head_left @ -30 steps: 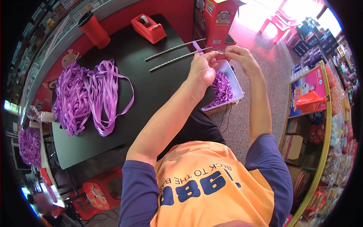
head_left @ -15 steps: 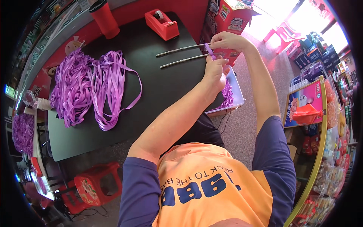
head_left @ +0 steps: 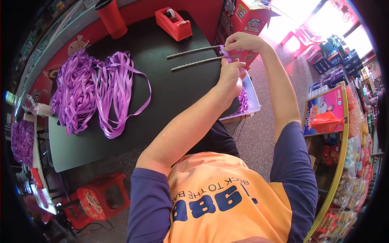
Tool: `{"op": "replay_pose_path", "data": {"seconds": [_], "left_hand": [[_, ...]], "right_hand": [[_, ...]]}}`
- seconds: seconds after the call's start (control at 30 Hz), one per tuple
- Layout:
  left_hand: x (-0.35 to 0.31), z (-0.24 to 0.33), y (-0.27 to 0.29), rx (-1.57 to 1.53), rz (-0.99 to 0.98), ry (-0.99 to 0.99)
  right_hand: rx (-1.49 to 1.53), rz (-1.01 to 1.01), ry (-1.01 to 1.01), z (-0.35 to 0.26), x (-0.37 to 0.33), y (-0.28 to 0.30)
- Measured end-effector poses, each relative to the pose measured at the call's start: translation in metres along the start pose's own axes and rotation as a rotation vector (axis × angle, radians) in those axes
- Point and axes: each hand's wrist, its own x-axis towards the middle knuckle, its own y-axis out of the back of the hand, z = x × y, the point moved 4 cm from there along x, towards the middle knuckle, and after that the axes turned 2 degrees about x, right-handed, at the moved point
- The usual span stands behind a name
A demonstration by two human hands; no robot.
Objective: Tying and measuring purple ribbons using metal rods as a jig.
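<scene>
Two twisted metal rods (head_left: 190, 53) stick out side by side past the right part of the black table (head_left: 170, 95), pointing left. A short length of purple ribbon (head_left: 223, 51) spans their right ends. My left hand (head_left: 231, 77) is closed in a pinch at the ribbon by the nearer rod. On the far side, my right hand (head_left: 243, 42) pinches the ribbon's upper part beside the farther rod. The fingers partly hide the ribbon. Below my hands, a white bin (head_left: 253, 95) holds small purple ribbon pieces (head_left: 243, 103).
Two heaps of purple ribbon (head_left: 75, 95) lie on the table's left half. A red tape dispenser (head_left: 174, 25) and a red tumbler (head_left: 111, 19) stand at the back. A red stool (head_left: 101, 196) is lower left; a display shelf (head_left: 339, 162) stands right.
The ribbon across the rod ends has shifted slightly in shape between my fingers. Both hands and the rods stay almost in place, and the whole view has moved a little.
</scene>
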Motion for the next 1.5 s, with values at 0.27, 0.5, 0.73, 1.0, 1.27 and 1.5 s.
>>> {"op": "replay_pose_path", "data": {"seconds": [0.27, 0.5, 0.73, 1.0, 1.27, 1.5], "left_hand": [[-0.002, 0.001, -0.004, -0.023, -0.009, 0.017], [-0.002, 0.003, -0.002, -0.07, -0.05, 0.048], [-0.004, 0.002, -0.003, -0.084, -0.049, 0.061], [-0.003, 0.0, -0.002, -0.181, -0.05, 0.094], [-0.007, 0.001, -0.004, -0.152, -0.039, 0.089], [-0.01, 0.003, -0.004, -0.145, -0.031, 0.107]], "right_hand": [[-0.234, 0.13, 0.029, 0.0, 0.002, 0.0], [-0.269, 0.477, 0.27, -0.002, -0.016, -0.013], [0.962, 0.67, 0.014, 0.084, -0.015, -0.041], [1.682, 0.031, 0.373, 0.095, 0.03, -0.123], [1.765, 0.146, 0.269, 0.095, 0.023, -0.122], [1.288, 0.217, 0.168, 0.082, 0.0, -0.082]]}}
